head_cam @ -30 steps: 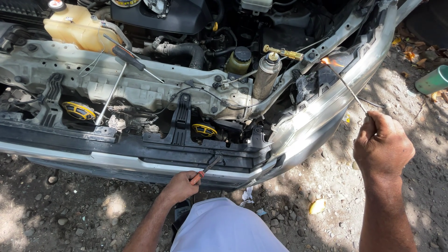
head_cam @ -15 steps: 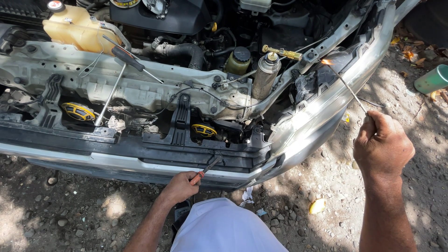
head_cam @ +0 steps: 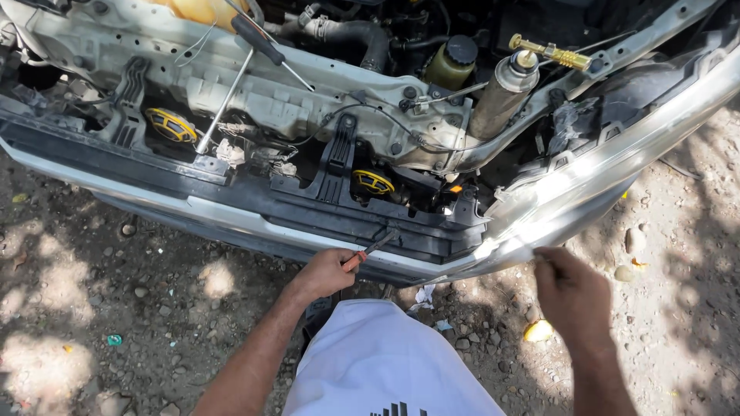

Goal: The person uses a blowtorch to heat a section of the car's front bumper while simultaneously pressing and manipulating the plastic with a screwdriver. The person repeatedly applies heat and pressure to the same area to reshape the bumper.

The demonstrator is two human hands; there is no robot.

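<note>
Both hands are working low at the front of a car: the left hand (head_cam: 324,273) is closing around the orange handle of a small screwdriver (head_cam: 370,250), and the right hand (head_cam: 570,293) is curling its fingers under the lower edge of the silver bumper (head_cam: 617,173). Whether the right hand is pinching something thin or only the bumper lip, I cannot tell.

Largest in view, the bumper is hanging loose at the person's right, swinging out from the body and catching bright sun. Behind it the pale radiator support (head_cam: 308,100) is running across the frame, with a black plastic carrier (head_cam: 324,204) lying just in front of it. Two yellow horns (head_cam: 171,125) are sitting between them. Further back, a metal canister (head_cam: 501,92) is standing tilted beside a brass fitting (head_cam: 551,54), near a dark-capped reservoir (head_cam: 455,62). A long tool with a black grip (head_cam: 239,69) is leaning on the support.

The screwdriver's tip is pointing into the seam where the black carrier is meeting the bumper. Judging from this, keeping the blade flat in the seam and levering gently while the right hand is taking the bumper's weight would be sparing the plastic clips; twisting hard could be cracking them.
</note>
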